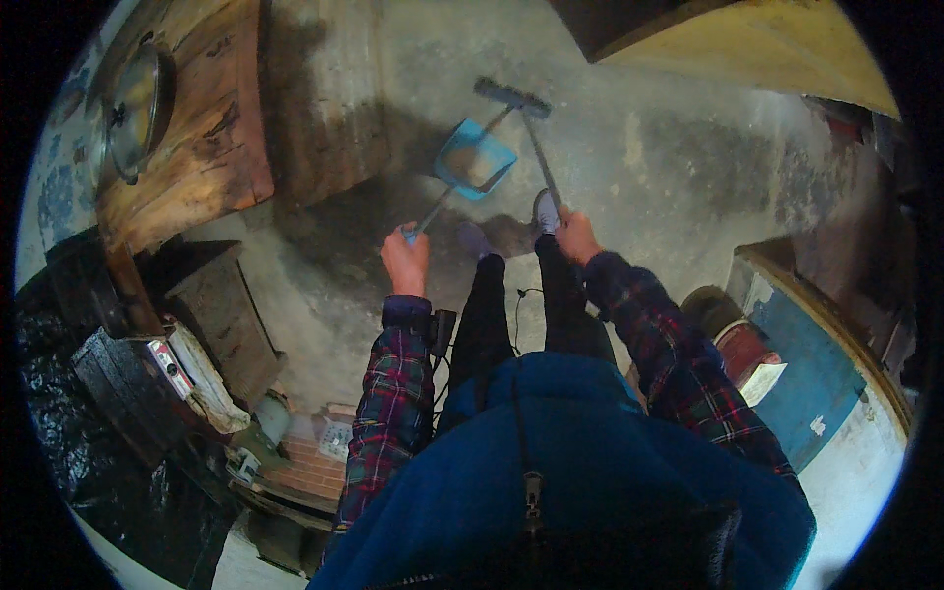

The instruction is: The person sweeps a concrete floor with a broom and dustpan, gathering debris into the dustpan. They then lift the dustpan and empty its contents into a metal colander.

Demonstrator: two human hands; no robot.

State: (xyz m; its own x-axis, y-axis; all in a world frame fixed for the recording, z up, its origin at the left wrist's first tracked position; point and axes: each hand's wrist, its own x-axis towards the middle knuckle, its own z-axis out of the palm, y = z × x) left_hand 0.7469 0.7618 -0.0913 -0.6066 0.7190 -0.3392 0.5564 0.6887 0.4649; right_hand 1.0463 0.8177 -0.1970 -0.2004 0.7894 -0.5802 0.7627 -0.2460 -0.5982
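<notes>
My left hand (407, 258) is closed around the handle (435, 210) of a blue dustpan (498, 153), which is low over the concrete floor ahead of my feet. Something brownish shows inside the pan, too blurred to identify. My right hand (577, 234) grips a broom's long dark handle (542, 155). Just beyond the pan, the dark broom head (512, 97) is at floor level. A thin dark rod (495, 125) runs between broom head and pan; I cannot tell which it belongs to. My shoe (546, 212) is close to the broom handle.
A wooden table (214, 133) with a round glass lid (140, 110) stands at the left. Below it is a wooden box (221, 310). To the right is a blue-sided cabinet (804, 376) with a red container (741, 350) beside it. Stained concrete floor (664, 169) stretches ahead.
</notes>
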